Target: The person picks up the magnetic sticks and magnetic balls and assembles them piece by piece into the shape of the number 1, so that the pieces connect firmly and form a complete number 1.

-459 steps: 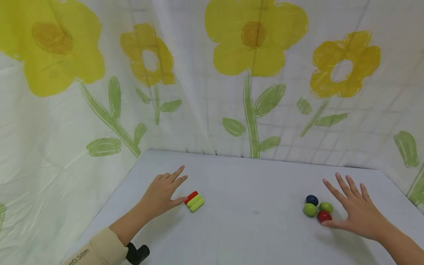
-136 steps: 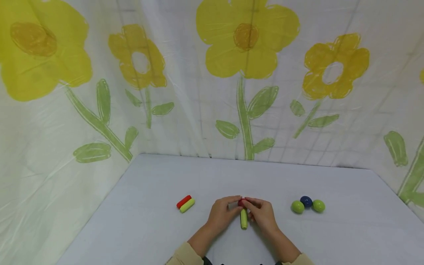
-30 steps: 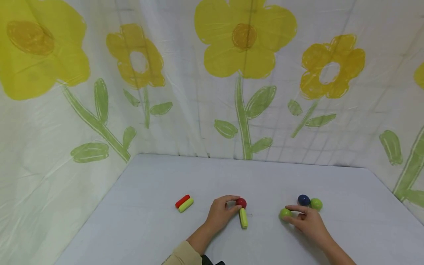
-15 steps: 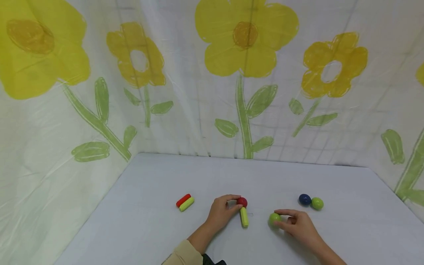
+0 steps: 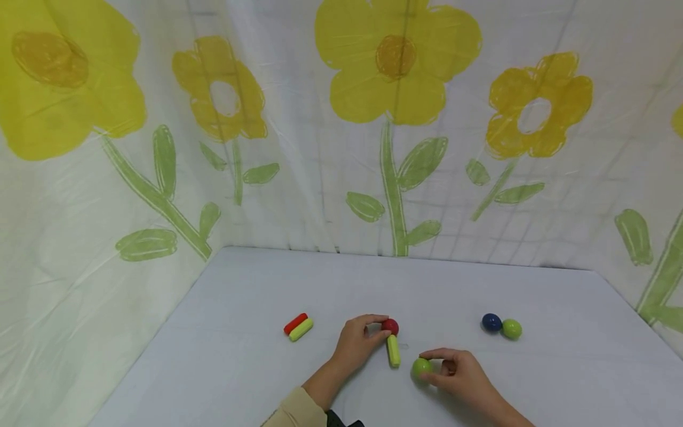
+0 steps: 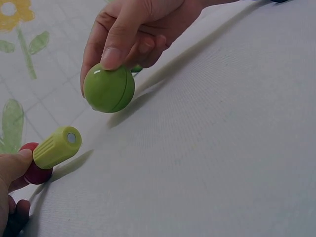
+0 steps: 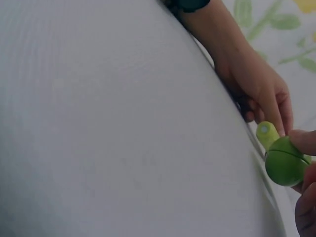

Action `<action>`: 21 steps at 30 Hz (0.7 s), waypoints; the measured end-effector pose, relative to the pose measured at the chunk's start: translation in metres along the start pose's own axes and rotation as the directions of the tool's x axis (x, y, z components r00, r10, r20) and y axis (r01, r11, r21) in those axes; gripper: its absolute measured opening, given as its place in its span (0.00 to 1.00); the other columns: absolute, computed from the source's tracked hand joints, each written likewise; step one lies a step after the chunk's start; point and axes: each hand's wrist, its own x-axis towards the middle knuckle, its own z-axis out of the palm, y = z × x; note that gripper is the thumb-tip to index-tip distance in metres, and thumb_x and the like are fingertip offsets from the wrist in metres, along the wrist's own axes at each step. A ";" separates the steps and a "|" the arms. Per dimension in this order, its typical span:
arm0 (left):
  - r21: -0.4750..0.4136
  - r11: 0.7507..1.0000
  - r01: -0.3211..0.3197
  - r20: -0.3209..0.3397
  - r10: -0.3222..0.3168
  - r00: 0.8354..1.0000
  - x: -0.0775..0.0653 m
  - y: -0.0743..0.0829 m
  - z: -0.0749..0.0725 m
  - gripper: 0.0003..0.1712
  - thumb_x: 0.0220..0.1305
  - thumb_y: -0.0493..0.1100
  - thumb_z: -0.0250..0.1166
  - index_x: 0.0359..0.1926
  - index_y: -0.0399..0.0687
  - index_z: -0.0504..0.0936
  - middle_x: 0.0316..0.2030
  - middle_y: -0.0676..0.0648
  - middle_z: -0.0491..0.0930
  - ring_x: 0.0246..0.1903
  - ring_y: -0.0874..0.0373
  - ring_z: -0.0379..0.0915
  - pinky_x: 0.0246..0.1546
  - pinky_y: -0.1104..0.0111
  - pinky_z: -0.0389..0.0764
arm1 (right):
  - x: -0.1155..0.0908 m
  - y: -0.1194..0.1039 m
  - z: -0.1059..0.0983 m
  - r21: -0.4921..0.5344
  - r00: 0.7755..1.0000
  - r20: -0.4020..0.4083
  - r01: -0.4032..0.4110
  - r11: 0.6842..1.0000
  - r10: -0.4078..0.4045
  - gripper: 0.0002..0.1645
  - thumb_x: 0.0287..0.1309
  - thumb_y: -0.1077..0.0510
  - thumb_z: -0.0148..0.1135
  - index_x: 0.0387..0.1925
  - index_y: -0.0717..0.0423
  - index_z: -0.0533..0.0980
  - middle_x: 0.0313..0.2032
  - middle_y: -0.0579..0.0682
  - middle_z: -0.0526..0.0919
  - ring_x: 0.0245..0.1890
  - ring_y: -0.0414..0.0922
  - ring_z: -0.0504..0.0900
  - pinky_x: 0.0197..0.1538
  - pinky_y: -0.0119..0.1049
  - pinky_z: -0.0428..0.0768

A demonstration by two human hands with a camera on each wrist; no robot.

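Observation:
My left hand (image 5: 356, 343) pinches a red ball (image 5: 391, 327) between thumb and fingers near the middle of the table. From that ball a yellow-green stick (image 5: 393, 351) extends toward the near side; in the left wrist view the stick (image 6: 54, 148) looks ribbed, with a silvery disc in its free end. Just right of it, my right hand (image 5: 461, 373) pinches a green ball (image 5: 421, 367) by thumb and fingertips. A seam runs round this green ball (image 6: 108, 89) in the left wrist view. In the right wrist view the green ball (image 7: 285, 163) partly overlaps the stick.
On the left of the white table (image 5: 256, 279), a red stick (image 5: 296, 324) and a second yellow-green stick (image 5: 301, 330) lie side by side. A dark blue ball (image 5: 491, 322) and another green ball (image 5: 511, 329) sit together at right. A flowered curtain (image 5: 299, 207) hangs behind.
Both hands were bare at first; the red ball and one stick have since come together mid-table. Lately my right hand brought a green ball leftward and nearer, while my left hand stayed put.

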 end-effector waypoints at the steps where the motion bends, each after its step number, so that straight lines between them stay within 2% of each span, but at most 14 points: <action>1: 0.000 1.000 0.001 0.001 -0.001 1.000 0.000 0.000 0.000 0.18 0.55 0.47 0.68 0.48 0.52 0.83 0.46 0.48 0.82 0.18 0.69 0.56 0.21 0.77 0.63 | 0.000 -0.001 0.002 0.007 1.000 0.009 0.013 1.000 -0.013 0.26 0.48 0.50 0.69 0.46 0.61 0.79 0.13 0.42 0.67 0.14 0.31 0.61 0.18 0.24 0.62; 14: 0.008 1.000 -0.007 0.009 0.007 1.000 0.001 0.001 -0.002 0.18 0.56 0.47 0.67 0.48 0.51 0.82 0.47 0.49 0.82 0.19 0.70 0.56 0.23 0.77 0.64 | 0.000 -0.012 0.022 0.044 0.997 0.071 0.035 0.998 -0.038 0.25 0.47 0.51 0.70 0.45 0.60 0.79 0.18 0.44 0.70 0.16 0.31 0.65 0.20 0.25 0.64; 21: 0.002 1.000 -0.028 0.002 0.028 1.000 0.000 0.001 -0.002 0.18 0.56 0.47 0.67 0.48 0.50 0.82 0.46 0.48 0.82 0.18 0.70 0.56 0.23 0.77 0.63 | 0.000 -0.013 0.029 0.031 0.986 0.045 0.160 0.987 -0.162 0.22 0.46 0.51 0.71 0.44 0.57 0.80 0.36 0.50 0.79 0.20 0.30 0.67 0.22 0.26 0.69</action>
